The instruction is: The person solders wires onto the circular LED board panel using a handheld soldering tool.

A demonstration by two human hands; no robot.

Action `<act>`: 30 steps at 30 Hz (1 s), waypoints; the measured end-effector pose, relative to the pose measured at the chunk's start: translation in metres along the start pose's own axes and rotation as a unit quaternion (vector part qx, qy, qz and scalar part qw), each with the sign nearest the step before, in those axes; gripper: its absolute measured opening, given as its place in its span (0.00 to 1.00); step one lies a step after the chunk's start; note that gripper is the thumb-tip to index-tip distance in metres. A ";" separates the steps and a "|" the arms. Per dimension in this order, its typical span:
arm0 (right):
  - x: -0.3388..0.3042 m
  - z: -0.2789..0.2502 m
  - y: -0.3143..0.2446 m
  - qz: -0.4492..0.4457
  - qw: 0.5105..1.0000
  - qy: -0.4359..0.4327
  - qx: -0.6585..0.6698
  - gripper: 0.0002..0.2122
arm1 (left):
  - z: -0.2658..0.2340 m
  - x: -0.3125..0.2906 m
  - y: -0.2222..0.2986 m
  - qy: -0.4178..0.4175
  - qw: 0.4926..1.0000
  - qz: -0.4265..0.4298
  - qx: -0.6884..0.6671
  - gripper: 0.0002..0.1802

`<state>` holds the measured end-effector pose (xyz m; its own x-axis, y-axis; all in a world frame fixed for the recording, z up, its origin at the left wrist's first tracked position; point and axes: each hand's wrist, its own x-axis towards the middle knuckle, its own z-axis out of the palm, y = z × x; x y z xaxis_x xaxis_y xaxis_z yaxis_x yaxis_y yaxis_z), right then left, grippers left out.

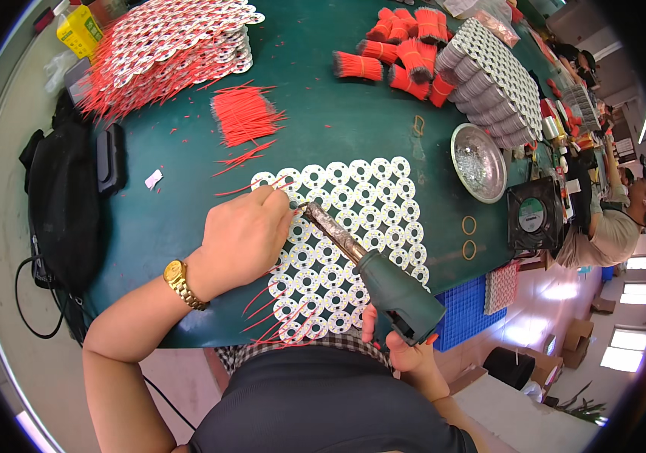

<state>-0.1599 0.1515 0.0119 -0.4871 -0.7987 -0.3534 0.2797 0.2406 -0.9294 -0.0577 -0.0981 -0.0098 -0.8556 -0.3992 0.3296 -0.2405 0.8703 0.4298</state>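
Note:
On the green table lies a panel of round white circuit boards [366,194], each with a hole in its middle. My left hand [247,230], a gold watch on its wrist, rests over the panel's left side with fingers pinched together; what they hold is hidden. My right hand [406,351] grips the dark green handle of a soldering iron [395,291] at the lower right. Its metal barrel slants up left, and the tip is beside my left fingertips. Thin red wires [266,311] stick out from boards along the panel's left edge. A loose pile of red wires [246,115] lies beyond.
Stacked wired panels [179,45] stand far left, near a yellow bottle [79,30]. Bundled red wires [414,64] and stacked bare panels [489,83] lie far right. A metal bowl [479,162], a fan-like black box [534,215] and a black bag [66,204] flank the work. Another person [606,234] sits right.

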 end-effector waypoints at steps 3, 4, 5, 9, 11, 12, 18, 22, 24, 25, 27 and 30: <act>-0.001 0.001 -0.003 0.007 1.000 0.006 -0.009 0.37 | -0.001 0.000 0.001 -0.002 1.000 -0.002 -0.004 0.07; 0.000 0.000 -0.004 0.006 1.000 0.006 -0.009 0.37 | -0.001 0.000 0.000 -0.004 1.000 -0.004 -0.006 0.07; 0.000 -0.001 -0.004 0.008 1.000 -0.003 -0.025 0.37 | -0.001 0.000 0.000 -0.004 1.000 -0.004 -0.005 0.07; 0.002 -0.001 0.001 0.000 0.999 -0.012 -0.036 0.37 | -0.001 0.001 0.000 -0.010 1.000 -0.005 -0.001 0.07; 0.001 -0.007 0.015 -0.021 0.999 -0.021 -0.041 0.38 | -0.002 0.001 0.000 -0.013 1.000 -0.004 -0.001 0.07; 0.001 -0.010 0.020 -0.041 0.998 -0.030 -0.045 0.38 | -0.002 0.001 0.001 -0.014 1.000 -0.007 0.002 0.07; -0.007 -0.015 0.030 -0.098 0.991 -0.026 0.091 0.42 | -0.003 0.001 0.001 -0.012 1.000 0.013 0.013 0.08; -0.006 -0.019 0.014 -0.071 0.995 -0.050 0.057 0.43 | -0.022 -0.002 0.002 -0.059 0.997 -0.025 0.044 0.07; -0.013 -0.024 0.021 -0.052 0.996 -0.056 0.055 0.42 | -0.040 0.003 0.009 -0.060 0.996 -0.035 0.049 0.07; -0.015 -0.028 0.030 -0.051 0.996 -0.054 0.058 0.42 | -0.050 0.005 0.014 -0.055 0.995 -0.056 0.054 0.07; -0.017 -0.036 0.050 -0.044 0.991 -0.102 0.068 0.42 | -0.053 0.005 0.021 -0.041 0.997 -0.061 0.033 0.05; -0.016 -0.027 0.041 -0.079 0.988 -0.130 0.015 0.42 | -0.038 -0.005 0.019 -0.006 0.997 -0.038 -0.067 0.04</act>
<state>-0.1626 0.1886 -0.0237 -0.2994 -0.9404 -0.1610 0.2439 0.0877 -0.9658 -0.0405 -0.0906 0.0291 -0.8428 -0.4587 0.2814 -0.2429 0.7909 0.5616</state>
